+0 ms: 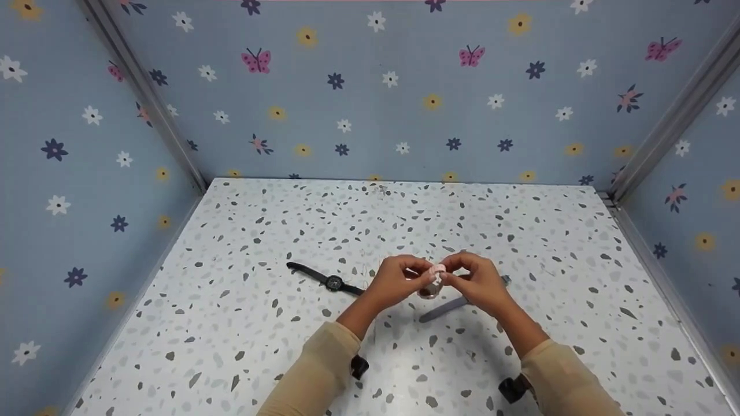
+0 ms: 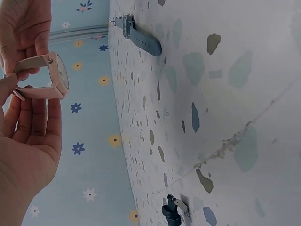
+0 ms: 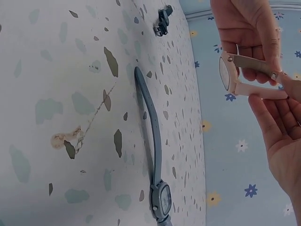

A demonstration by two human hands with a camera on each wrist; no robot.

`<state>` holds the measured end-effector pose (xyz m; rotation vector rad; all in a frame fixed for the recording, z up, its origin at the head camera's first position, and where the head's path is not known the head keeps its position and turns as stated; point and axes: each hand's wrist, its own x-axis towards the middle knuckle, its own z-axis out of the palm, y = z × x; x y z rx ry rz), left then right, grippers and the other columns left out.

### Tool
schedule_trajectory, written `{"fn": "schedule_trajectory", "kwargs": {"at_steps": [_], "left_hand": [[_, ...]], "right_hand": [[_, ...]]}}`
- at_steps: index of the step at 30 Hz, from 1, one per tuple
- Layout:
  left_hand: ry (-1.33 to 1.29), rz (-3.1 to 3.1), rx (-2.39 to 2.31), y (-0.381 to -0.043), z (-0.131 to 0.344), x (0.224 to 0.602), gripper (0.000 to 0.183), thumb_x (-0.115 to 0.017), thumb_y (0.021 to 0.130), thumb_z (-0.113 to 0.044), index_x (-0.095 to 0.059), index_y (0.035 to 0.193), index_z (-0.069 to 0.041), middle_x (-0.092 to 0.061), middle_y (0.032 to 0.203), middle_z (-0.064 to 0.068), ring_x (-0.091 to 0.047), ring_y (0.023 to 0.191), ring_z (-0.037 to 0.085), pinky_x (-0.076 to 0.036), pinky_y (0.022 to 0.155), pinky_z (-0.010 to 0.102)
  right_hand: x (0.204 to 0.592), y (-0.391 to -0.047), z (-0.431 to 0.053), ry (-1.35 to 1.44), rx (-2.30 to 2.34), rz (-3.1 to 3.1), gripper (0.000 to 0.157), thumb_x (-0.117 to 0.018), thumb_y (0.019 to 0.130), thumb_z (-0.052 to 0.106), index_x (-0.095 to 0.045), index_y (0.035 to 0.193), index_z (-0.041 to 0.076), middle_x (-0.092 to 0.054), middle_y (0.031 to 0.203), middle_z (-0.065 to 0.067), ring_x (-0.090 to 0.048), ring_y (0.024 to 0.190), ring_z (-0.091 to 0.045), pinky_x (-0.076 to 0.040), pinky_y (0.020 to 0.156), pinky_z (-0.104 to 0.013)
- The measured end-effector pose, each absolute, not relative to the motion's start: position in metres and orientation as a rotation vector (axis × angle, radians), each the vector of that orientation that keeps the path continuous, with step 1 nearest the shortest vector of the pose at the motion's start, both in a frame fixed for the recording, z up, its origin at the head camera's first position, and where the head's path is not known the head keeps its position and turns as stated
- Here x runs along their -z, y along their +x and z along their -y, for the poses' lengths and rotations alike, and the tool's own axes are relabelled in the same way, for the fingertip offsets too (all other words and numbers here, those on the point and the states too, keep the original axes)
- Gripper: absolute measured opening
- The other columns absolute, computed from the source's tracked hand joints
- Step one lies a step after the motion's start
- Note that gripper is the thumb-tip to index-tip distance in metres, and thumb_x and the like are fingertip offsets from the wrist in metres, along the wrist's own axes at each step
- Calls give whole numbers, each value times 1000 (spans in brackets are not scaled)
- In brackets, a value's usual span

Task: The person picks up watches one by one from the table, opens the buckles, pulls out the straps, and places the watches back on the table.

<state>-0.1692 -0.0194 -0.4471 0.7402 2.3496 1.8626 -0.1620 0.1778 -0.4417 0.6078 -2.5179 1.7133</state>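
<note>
Head: left hand opposite right hand

- head: from above the bench, facing forward and down towards the wall, widest and farthest
- left wrist: close, rolled sideways, bench on picture right
- right wrist: close, rolled oppositely, bench on picture left
- both wrist views share the pink watch and grey watch

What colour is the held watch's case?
The watch case is pale pink, clearest in the left wrist view.
</note>
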Motion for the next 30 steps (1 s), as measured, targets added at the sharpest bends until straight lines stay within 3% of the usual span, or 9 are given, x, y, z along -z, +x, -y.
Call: {"fn": "schedule_trajectory", "kwargs": {"at_steps": [9,21,27,30], "left_hand": [[670,-2374,-1841,-168,23,452,14,-70,89,-2,-73,101,6,-71,96,17,-68,90,30,-57,80,38],[678,-2362,-1854,-170,25,460,15,-71,89,-3,-73,102,4,-71,95,16,-68,90,30,-57,82,42],[689,-2385,-1829,-189,24,495,16,-75,88,-14,-76,101,-5,-72,95,5,-68,88,16,-58,80,35],[697,-2389,-1824,-188,25,495,16,-75,87,-14,-76,100,-6,-72,94,3,-68,86,12,-58,79,33]], "right_hand": [[445,-163,-180,595,-1831,2451,15,-67,89,-4,-66,103,-9,-66,96,-17,-65,88,-20,-59,75,-29],[446,-163,-181,610,-1873,2419,15,-67,89,-5,-66,104,-10,-66,96,-18,-65,88,-17,-59,76,-31],[446,-163,-182,621,-1848,2404,14,-67,89,-5,-65,102,-10,-66,95,-19,-64,87,-20,-60,73,-35],[451,-167,-184,589,-1826,2418,14,-67,89,-5,-65,102,-10,-66,94,-17,-65,86,-21,-60,73,-35]]}}
